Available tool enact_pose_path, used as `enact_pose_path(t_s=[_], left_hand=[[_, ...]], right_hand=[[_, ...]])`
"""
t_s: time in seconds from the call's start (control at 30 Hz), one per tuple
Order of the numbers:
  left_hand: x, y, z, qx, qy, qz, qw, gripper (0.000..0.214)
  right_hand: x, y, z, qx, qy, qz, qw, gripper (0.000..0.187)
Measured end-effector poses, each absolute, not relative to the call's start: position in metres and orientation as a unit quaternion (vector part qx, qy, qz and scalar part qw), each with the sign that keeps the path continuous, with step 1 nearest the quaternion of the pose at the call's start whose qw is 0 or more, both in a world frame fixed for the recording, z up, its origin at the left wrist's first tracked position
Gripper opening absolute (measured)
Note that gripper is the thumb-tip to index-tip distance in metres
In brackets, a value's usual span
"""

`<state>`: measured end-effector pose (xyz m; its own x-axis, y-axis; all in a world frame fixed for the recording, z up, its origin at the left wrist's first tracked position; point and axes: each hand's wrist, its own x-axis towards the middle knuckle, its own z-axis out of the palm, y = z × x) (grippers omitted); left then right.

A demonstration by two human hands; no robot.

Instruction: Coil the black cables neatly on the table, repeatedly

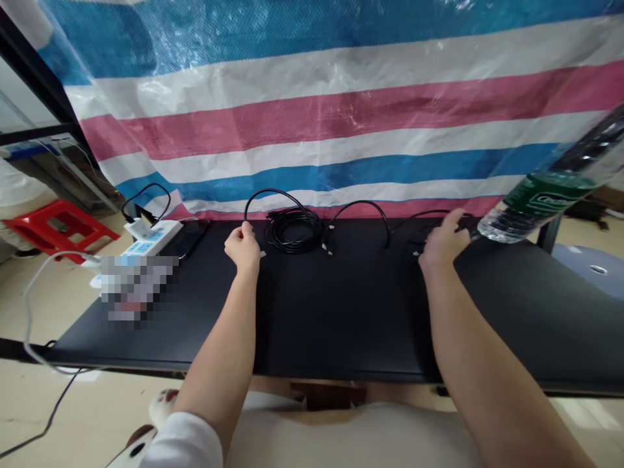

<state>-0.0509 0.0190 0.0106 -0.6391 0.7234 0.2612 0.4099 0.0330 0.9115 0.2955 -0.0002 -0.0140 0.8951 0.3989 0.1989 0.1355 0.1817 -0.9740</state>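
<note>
A black cable lies along the far edge of the black table (341, 312), part of it wound into a coil (292, 233). My left hand (242, 248) is closed in a pinch on one end of this cable, just left of the coil, and a loop arches up from it. My right hand (442, 242) rests over the cable's other stretch (414, 218) at the right, fingers curled on it. A loose span (361, 207) arches between coil and right hand.
A white power strip (149, 239) with a black plug sits at the table's far left, a dark phone (188, 237) beside it. A clear bottle with a green label (546, 195) leans in at the right. A striped tarp (341, 110) hangs behind. A red stool (58, 224) stands left.
</note>
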Motion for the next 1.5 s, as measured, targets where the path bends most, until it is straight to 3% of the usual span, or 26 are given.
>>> enact_pose_path(t_s=[0.17, 0.3, 0.43, 0.53, 0.63, 0.83, 1.0, 1.1, 1.17, 1.33, 1.43, 1.5], left_hand=[[-0.039, 0.013, 0.011, 0.492, 0.652, 0.554, 0.161, 0.032], [-0.037, 0.014, 0.009, 0.513, 0.642, 0.542, 0.176, 0.033], [-0.039, 0.015, 0.007, 0.508, 0.643, 0.545, 0.178, 0.034], [-0.038, 0.015, 0.007, 0.516, 0.638, 0.54, 0.188, 0.033], [-0.034, 0.012, 0.007, 0.538, 0.63, 0.522, 0.203, 0.032], [-0.017, 0.003, 0.012, 0.569, 0.623, 0.487, 0.228, 0.033], [-0.008, -0.002, 0.014, 0.56, 0.628, 0.489, 0.229, 0.033], [-0.009, 0.0, 0.011, 0.552, 0.619, 0.505, 0.24, 0.034], [-0.011, 0.002, 0.009, 0.551, 0.597, 0.517, 0.267, 0.034], [-0.007, 0.002, 0.008, 0.545, 0.484, 0.503, 0.466, 0.026], [0.001, -0.004, 0.009, 0.521, 0.425, 0.464, 0.576, 0.067], [0.007, -0.008, 0.009, 0.513, 0.405, 0.425, 0.626, 0.077]], right_hand=[[0.246, -0.006, -0.007, -0.662, -0.367, 0.038, 0.652, 0.061], [0.233, -0.011, -0.007, -0.699, -0.406, 0.043, 0.587, 0.048], [0.246, -0.006, -0.007, -0.668, -0.296, 0.163, 0.663, 0.039], [0.26, 0.001, -0.01, -0.589, -0.194, 0.311, 0.72, 0.046], [0.269, 0.007, -0.015, -0.534, -0.185, 0.352, 0.746, 0.057], [0.256, 0.004, -0.015, -0.564, -0.304, 0.202, 0.741, 0.058], [0.223, -0.011, -0.011, -0.584, -0.515, 0.072, 0.623, 0.063], [0.211, -0.016, -0.011, -0.614, -0.548, 0.032, 0.567, 0.052], [0.209, -0.014, -0.011, -0.64, -0.508, 0.037, 0.575, 0.041], [0.215, -0.009, -0.004, -0.614, -0.349, 0.198, 0.68, 0.043], [0.209, -0.011, 0.002, -0.512, -0.324, 0.356, 0.711, 0.053], [0.201, -0.015, 0.005, -0.463, -0.324, 0.437, 0.7, 0.06]])
